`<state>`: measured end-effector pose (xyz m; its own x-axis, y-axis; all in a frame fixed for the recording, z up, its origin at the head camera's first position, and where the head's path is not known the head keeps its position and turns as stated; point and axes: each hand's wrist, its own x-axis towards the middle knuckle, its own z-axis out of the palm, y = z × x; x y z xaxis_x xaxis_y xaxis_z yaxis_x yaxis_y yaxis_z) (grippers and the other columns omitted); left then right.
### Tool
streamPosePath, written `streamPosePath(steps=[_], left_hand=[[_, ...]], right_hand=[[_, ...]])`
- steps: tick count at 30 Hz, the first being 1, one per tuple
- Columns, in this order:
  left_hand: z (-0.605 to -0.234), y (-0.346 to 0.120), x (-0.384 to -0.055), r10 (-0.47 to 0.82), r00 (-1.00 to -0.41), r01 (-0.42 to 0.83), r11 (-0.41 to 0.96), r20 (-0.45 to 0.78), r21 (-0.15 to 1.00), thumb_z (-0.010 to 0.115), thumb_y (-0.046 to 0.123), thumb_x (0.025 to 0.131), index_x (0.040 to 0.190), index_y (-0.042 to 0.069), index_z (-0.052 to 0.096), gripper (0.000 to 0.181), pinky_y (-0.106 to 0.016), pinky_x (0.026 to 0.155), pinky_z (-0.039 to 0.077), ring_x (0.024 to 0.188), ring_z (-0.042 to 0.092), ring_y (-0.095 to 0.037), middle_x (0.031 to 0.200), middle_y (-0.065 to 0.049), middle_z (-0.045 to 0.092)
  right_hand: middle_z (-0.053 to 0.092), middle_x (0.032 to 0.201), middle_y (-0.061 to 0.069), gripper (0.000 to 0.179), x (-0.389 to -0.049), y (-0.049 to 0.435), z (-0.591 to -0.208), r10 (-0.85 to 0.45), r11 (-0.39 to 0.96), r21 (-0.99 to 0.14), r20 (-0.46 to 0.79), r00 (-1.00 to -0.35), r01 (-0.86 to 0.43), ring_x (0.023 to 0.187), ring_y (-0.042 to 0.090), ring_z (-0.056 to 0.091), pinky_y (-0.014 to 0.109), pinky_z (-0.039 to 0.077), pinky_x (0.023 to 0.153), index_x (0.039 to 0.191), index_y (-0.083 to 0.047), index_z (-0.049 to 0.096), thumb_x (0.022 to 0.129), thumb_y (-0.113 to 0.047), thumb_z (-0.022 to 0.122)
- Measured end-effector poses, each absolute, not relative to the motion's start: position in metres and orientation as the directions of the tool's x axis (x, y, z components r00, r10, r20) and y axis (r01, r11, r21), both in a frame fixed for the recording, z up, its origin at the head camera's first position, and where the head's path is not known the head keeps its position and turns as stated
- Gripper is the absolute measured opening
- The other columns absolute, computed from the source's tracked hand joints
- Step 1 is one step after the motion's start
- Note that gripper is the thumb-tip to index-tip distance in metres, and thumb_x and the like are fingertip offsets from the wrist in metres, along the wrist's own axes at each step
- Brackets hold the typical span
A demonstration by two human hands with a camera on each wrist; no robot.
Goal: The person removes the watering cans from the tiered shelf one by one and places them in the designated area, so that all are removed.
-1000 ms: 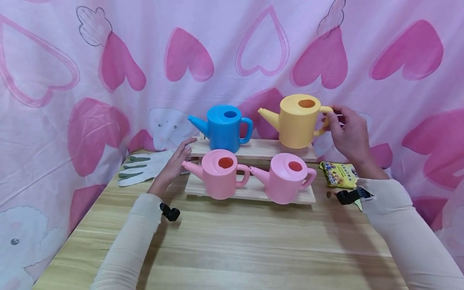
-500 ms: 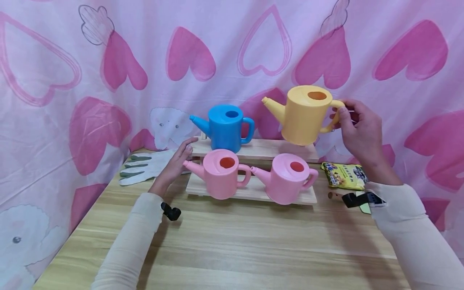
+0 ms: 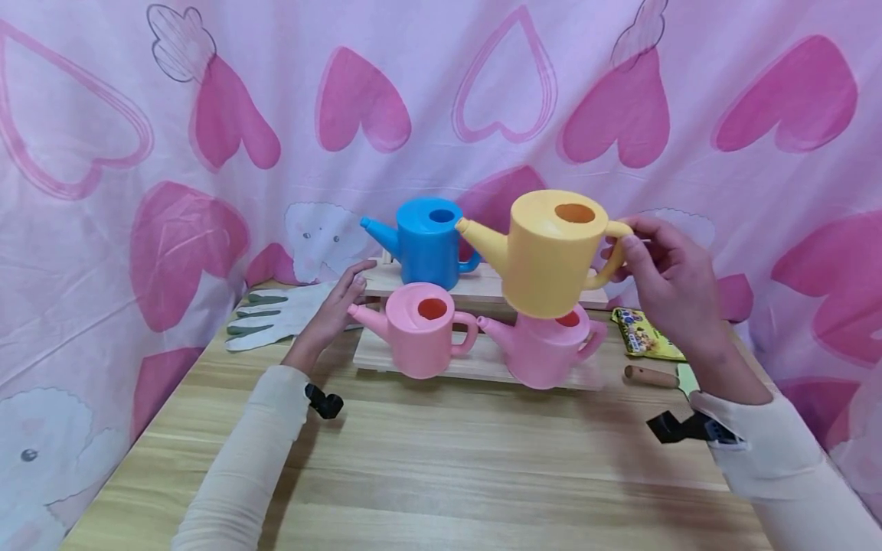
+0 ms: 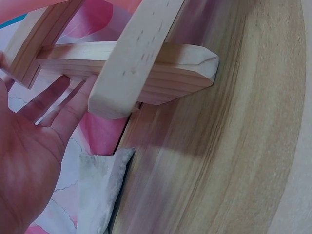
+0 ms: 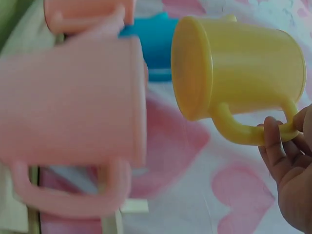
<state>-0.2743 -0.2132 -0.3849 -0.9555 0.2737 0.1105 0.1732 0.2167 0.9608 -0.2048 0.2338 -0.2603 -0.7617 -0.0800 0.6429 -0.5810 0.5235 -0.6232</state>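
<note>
My right hand [image 3: 674,285] grips the handle of a yellow watering can [image 3: 554,256], held in the air in front of the two-step wooden stand [image 3: 375,283]. In the right wrist view the fingers curl round that handle. A blue watering can [image 3: 430,245] stands on the upper step, its handle partly covered by the yellow spout. On the lower step are a pink watering can [image 3: 420,337] at left and another pink watering can [image 3: 540,352] at right, partly hidden behind the yellow one. My left hand [image 3: 332,312] rests against the stand's left end, fingers [image 4: 68,114] fairly straight beside its side brace.
A pair of white-green gloves [image 3: 269,325] lies at the table's left rear. To the right are a yellow packet [image 3: 644,334] and a small tool with a wooden handle [image 3: 651,376]. A pink heart-print curtain [image 3: 427,92] hangs behind the wooden table [image 3: 441,467].
The yellow watering can rose off the upper step, moving right, then came left, lower and nearer, now overlapping the right pink can. My left hand has stayed at the stand.
</note>
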Motion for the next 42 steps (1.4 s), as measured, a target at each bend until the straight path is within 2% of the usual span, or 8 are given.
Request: streamPosePath(steps=[8,14,16,19,31,35,42], left_hand=[[-0.395,-0.216,-0.284,0.27,-0.958,0.157,0.208,0.098,0.965,0.032,0.04,0.113,0.163,0.026,0.022,0.053,-0.066,0.106,0.04,0.14,0.04,-0.05,0.169,-0.008,0.016],[-0.408,-0.222,-0.3,0.262,-0.958,0.169,0.2,0.113,0.965,0.032,0.046,0.112,0.163,0.032,0.023,0.053,-0.068,0.104,0.04,0.139,0.041,-0.05,0.169,-0.006,0.016],[-0.409,-0.222,-0.301,0.262,-0.957,0.179,0.199,0.124,0.963,0.033,0.047,0.112,0.162,0.033,0.025,0.053,-0.069,0.104,0.04,0.139,0.042,-0.05,0.169,-0.003,0.016],[-0.41,-0.222,-0.302,0.265,-0.954,0.194,0.202,0.137,0.96,0.033,0.049,0.111,0.162,0.033,0.026,0.054,-0.068,0.103,0.041,0.138,0.043,-0.049,0.169,-0.002,0.016],[-0.411,-0.225,-0.302,0.271,-0.951,0.202,0.183,0.148,0.962,0.034,0.05,0.111,0.161,0.031,0.027,0.054,-0.065,0.101,0.045,0.137,0.045,-0.049,0.165,-0.009,0.024],[-0.412,-0.226,-0.301,0.265,-0.953,0.199,0.192,0.145,0.961,0.034,0.048,0.111,0.161,0.031,0.027,0.053,-0.066,0.101,0.044,0.136,0.046,-0.049,0.163,-0.012,0.027],[-0.396,-0.217,-0.285,0.252,-0.96,0.182,0.237,0.121,0.954,0.032,0.037,0.113,0.164,0.021,0.023,0.053,-0.068,0.106,0.039,0.135,0.042,-0.049,0.16,-0.018,0.026]], right_hand=[[0.068,0.104,0.011,0.028,-0.175,0.207,-0.277,-0.135,0.4,-0.701,0.592,-0.795,-0.59,0.081,0.016,0.069,0.023,0.059,0.068,0.132,0.001,0.062,0.105,-0.005,0.058],[0.069,0.099,0.013,0.024,-0.158,0.185,-0.294,-0.18,0.277,-0.802,0.497,-0.849,-0.529,0.08,0.023,0.069,0.031,0.061,0.069,0.129,-0.001,0.063,0.107,-0.008,0.057],[0.068,0.101,0.016,0.023,-0.154,0.178,-0.301,-0.204,0.233,-0.822,0.481,-0.853,-0.52,0.083,0.025,0.069,0.033,0.062,0.072,0.129,-0.001,0.062,0.107,-0.007,0.056],[0.068,0.103,0.019,0.023,-0.149,0.168,-0.313,-0.237,0.186,-0.834,0.475,-0.847,-0.52,0.083,0.026,0.07,0.036,0.062,0.07,0.128,0.0,0.062,0.107,-0.005,0.055],[0.06,0.115,0.022,0.024,-0.143,0.13,-0.374,-0.355,-0.043,-0.957,0.284,-0.891,-0.288,0.099,0.036,0.067,0.044,0.061,0.077,0.129,0.002,0.056,0.107,-0.009,0.056],[0.057,0.116,0.026,0.028,-0.143,0.12,-0.394,-0.367,-0.115,-0.964,0.264,-0.892,-0.238,0.1,0.039,0.065,0.046,0.06,0.078,0.131,0.007,0.05,0.108,-0.008,0.055],[0.052,0.114,0.03,0.023,-0.138,0.109,-0.417,-0.416,-0.186,-0.956,0.285,-0.863,-0.226,0.1,0.035,0.063,0.052,0.058,0.081,0.128,0.006,0.049,0.108,-0.006,0.051]])
